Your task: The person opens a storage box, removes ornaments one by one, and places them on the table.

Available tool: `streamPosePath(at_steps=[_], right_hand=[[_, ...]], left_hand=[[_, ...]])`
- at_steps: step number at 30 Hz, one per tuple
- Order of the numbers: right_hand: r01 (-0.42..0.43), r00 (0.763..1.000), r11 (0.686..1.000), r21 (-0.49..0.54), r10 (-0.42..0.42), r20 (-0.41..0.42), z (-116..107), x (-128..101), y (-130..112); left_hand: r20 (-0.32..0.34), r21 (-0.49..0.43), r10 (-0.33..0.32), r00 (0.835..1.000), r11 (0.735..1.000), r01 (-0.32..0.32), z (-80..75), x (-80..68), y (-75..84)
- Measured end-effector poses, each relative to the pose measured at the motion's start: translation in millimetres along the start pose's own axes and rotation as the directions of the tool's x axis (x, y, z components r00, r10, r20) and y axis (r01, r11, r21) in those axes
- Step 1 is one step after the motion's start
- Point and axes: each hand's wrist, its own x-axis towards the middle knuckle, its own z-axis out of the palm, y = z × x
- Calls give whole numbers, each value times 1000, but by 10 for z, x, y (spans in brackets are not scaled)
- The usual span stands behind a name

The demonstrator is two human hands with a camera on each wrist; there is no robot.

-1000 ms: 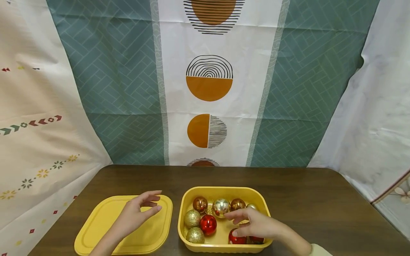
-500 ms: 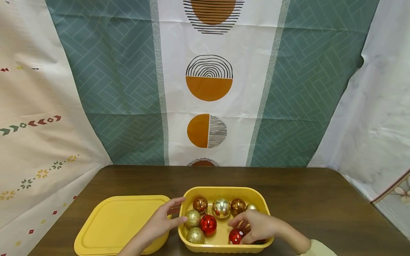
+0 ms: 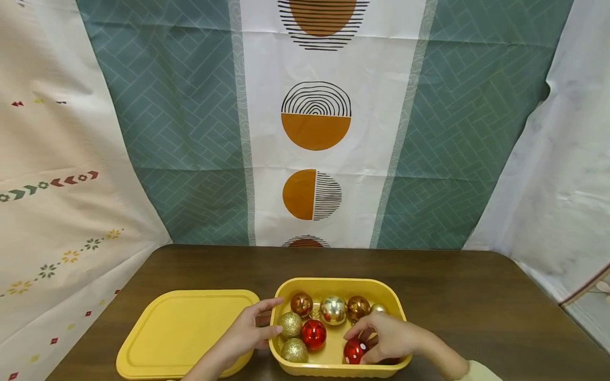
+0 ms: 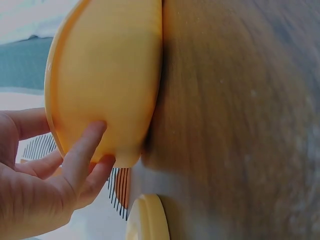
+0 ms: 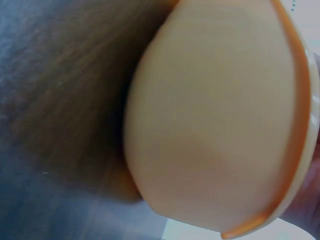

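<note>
A yellow plastic box (image 3: pixel 340 371) holds several Christmas baubles. My left hand (image 3: pixel 250 328) grips the box's left end; in the left wrist view, some fingers (image 4: pixel 80 155) lie against its outer wall while others reach over the rim. My right hand (image 3: pixel 388 338) reaches into the box's front right, its thumb and fingers curled round a red bauble with white dots (image 3: pixel 353 352). Near it, partly hidden by the hand, is another dark red bauble. A plain red bauble (image 3: pixel 313 334) lies left of centre. The box wall mostly hides the right hand in the right wrist view.
Left of the box lies a yellow lid (image 3: pixel 181 328), flat on the dark wooden table (image 3: pixel 452 296). Inside the box are two gold glitter baubles (image 3: pixel 294 350), a shiny gold one (image 3: pixel 333 310) and copper ones (image 3: pixel 358 307). Patterned cloth (image 3: pixel 205 132) hangs behind.
My left hand has moved right from above the lid to the box's left end and grips it. My right hand has lowered and curled round the dotted red bauble.
</note>
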Motion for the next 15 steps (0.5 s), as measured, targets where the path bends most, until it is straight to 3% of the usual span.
streamPosePath(at_steps=[7, 15], right_hand=[[34, 998, 998, 43, -32, -52, -212, -51, -115], [69, 967, 997, -39, -77, -245, -543, -69, -177]], left_hand=[[3, -16, 2, 1000, 1000, -2, 18, 4, 10], [1, 4, 6, 1000, 1000, -6, 12, 6, 23]])
